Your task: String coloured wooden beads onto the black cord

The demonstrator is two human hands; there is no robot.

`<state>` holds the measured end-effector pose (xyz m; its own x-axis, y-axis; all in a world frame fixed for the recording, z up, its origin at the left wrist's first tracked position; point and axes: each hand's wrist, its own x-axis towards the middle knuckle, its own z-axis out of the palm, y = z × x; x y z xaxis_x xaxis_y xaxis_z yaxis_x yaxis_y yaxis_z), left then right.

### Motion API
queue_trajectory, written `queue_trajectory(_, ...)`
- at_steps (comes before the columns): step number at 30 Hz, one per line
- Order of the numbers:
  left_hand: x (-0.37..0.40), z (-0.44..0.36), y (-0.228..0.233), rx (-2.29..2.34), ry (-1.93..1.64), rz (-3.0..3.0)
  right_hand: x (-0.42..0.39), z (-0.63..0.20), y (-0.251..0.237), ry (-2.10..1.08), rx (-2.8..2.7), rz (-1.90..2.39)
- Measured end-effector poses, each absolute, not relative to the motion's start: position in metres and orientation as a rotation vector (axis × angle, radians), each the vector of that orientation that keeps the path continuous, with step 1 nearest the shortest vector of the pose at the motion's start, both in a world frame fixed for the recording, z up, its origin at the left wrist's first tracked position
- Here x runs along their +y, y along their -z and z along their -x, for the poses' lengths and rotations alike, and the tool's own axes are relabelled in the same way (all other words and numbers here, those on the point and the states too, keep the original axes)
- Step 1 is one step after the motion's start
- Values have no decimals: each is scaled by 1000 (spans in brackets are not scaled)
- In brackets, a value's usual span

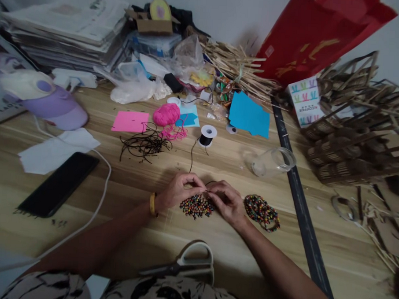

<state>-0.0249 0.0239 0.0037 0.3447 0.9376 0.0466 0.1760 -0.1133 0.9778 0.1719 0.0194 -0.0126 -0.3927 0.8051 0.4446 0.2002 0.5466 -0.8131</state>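
Note:
My left hand (pixel 184 188) and my right hand (pixel 226 201) meet above a small heap of multicoloured beads (pixel 197 206). Both pinch a thin dark cord (pixel 207 191) between thumb and forefinger, their fingertips almost touching. Whether a bead sits between the fingertips is too small to tell. A black cord runs from behind my left hand up to a white spool (pixel 208 135) wound with black cord. Just right of my right hand lies a coil of strung beads (pixel 262 211). Scissors (pixel 189 261) with pale handles rest close to my body.
Cut black cords (pixel 145 143) and pink yarn (pixel 167 115) lie beyond my hands. A glass jar (pixel 273 162) lies at right, near a dark strip. A phone (pixel 59 184) and white cable (pixel 101 198) are at left. Wicker baskets (pixel 338 151) and a red bag (pixel 319 40) stand right.

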Motion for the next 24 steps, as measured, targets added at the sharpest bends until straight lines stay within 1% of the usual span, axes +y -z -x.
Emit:
queue_trajectory(6, 25, 27, -4, 1085, -897, -1633, 19, -172, 9, -795, -1941, 814)
queue_trajectory(16, 25, 27, -5, 1112, -849, -1667, 19, -175, 21, -756, -1987, 800)
queue_trajectory(21, 32, 36, -12, 1089, -737, -1741, 19, -175, 19, -728, -1970, 839)
queue_trajectory(24, 38, 44, -15, 1076, -610, -1857, 19, -175, 19, -713, -1971, 834)
